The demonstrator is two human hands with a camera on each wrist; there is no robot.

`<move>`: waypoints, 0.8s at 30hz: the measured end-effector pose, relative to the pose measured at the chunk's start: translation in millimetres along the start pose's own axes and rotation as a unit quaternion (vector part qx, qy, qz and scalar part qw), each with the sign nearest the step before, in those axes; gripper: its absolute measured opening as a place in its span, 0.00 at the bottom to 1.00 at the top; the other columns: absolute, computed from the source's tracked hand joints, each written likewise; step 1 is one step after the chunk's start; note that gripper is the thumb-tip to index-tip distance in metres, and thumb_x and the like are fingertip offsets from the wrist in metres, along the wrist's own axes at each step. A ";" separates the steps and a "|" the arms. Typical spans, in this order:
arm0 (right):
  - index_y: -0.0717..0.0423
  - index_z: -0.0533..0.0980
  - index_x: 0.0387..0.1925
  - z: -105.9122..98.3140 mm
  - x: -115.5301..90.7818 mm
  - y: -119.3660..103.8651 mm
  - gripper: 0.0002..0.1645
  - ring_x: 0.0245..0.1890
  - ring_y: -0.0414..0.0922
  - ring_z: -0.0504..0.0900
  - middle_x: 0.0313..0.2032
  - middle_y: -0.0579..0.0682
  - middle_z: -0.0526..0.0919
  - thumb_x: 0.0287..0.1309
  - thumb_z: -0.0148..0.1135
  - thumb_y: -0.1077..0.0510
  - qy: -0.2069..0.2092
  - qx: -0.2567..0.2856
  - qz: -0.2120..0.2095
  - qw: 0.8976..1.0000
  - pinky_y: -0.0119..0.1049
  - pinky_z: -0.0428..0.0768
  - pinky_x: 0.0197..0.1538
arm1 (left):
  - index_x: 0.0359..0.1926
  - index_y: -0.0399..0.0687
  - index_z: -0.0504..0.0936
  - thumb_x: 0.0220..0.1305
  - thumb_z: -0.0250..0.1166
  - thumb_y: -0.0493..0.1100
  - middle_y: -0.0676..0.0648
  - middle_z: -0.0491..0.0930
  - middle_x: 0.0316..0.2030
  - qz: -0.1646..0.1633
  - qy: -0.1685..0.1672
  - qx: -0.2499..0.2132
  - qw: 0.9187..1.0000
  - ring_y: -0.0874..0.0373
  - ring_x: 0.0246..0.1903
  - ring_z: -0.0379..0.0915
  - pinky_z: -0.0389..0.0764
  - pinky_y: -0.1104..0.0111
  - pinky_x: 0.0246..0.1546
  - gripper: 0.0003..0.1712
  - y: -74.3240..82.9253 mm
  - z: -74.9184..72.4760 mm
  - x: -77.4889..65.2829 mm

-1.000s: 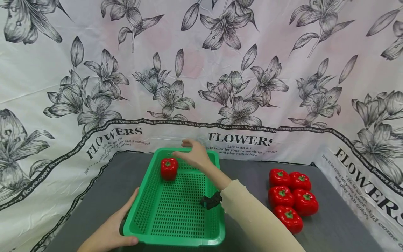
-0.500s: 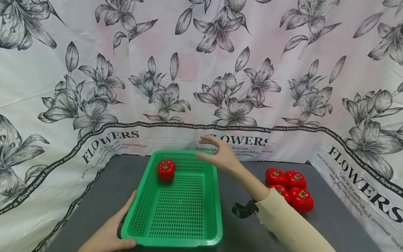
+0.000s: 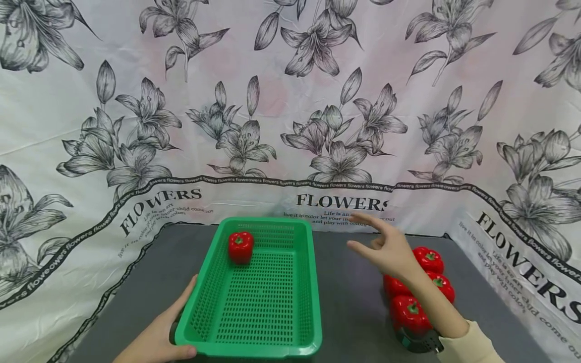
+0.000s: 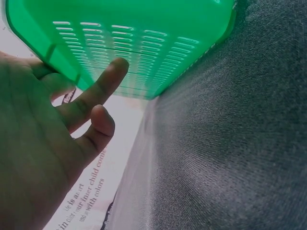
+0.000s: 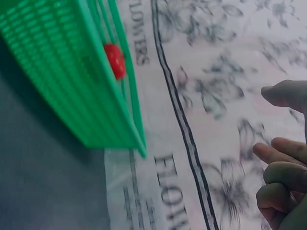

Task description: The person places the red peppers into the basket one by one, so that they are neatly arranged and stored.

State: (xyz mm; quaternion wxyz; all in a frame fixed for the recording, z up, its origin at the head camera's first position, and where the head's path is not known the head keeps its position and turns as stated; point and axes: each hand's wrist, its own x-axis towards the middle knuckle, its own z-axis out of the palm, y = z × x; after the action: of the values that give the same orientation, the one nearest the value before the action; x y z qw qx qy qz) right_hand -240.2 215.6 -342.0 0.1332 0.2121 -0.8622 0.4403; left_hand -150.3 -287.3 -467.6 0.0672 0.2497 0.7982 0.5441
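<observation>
A green perforated plastic basket (image 3: 260, 287) lies on the grey table, with one red bell pepper (image 3: 240, 247) inside its far left part. My left hand (image 3: 156, 330) holds the near left corner, thumb at the front rim and forefinger along the left side. In the left wrist view its lower fingers stick out loosely beside the slotted wall. My right hand (image 3: 392, 252) hangs in the air right of the basket, thumb and forefinger spread, holding nothing. Below and behind it are several red bell peppers (image 3: 410, 312), partly covered by the hand, forearm and wrist camera.
Grey tabletop (image 3: 349, 302) separates the basket from the pepper group. A white cloth (image 3: 254, 201) printed with flowers and lettering hangs behind and along both sides. A black camera (image 3: 415, 340) is strapped to the right wrist.
My right hand has moved right, from above the basket's far end to over the bell peppers. The left hand keeps its place at the basket corner; the pepper inside has stayed put.
</observation>
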 end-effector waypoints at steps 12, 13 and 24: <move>0.49 0.74 0.73 -60.0 -67.8 56.9 0.36 0.10 0.38 0.58 0.52 0.22 0.79 0.66 0.75 0.58 0.084 -0.030 0.058 0.994 0.38 0.62 0.15 | 0.87 0.65 0.34 0.66 0.73 0.49 0.35 0.38 0.84 0.029 0.017 0.040 0.999 0.74 0.74 0.54 0.74 0.72 0.61 0.66 0.0 0.7 -1.5; 0.49 0.73 0.74 -64.9 -72.3 62.1 0.36 0.10 0.40 0.61 0.54 0.21 0.79 0.67 0.74 0.59 0.086 -0.023 0.063 0.994 0.38 0.63 0.15 | 0.87 0.65 0.34 0.67 0.73 0.50 0.36 0.38 0.85 0.029 0.017 0.038 0.999 0.74 0.75 0.53 0.74 0.72 0.61 0.66 0.2 0.6 -1.2; 0.39 0.70 0.77 -94.9 -110.3 116.5 0.39 0.10 0.40 0.63 0.52 0.13 0.72 0.69 0.73 0.53 0.084 -0.036 0.154 0.984 0.40 0.62 0.16 | 0.87 0.64 0.33 0.67 0.73 0.49 0.40 0.38 0.85 0.021 0.017 0.034 0.999 0.75 0.75 0.52 0.70 0.74 0.64 0.66 -3.0 0.7 -2.1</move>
State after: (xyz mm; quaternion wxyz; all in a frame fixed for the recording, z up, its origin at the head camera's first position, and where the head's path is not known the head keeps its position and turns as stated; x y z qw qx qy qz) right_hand -195.9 381.3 -415.0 0.1432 0.0346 -0.8858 0.4401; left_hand -149.2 -288.6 -471.0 0.0336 0.2598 0.8118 0.5220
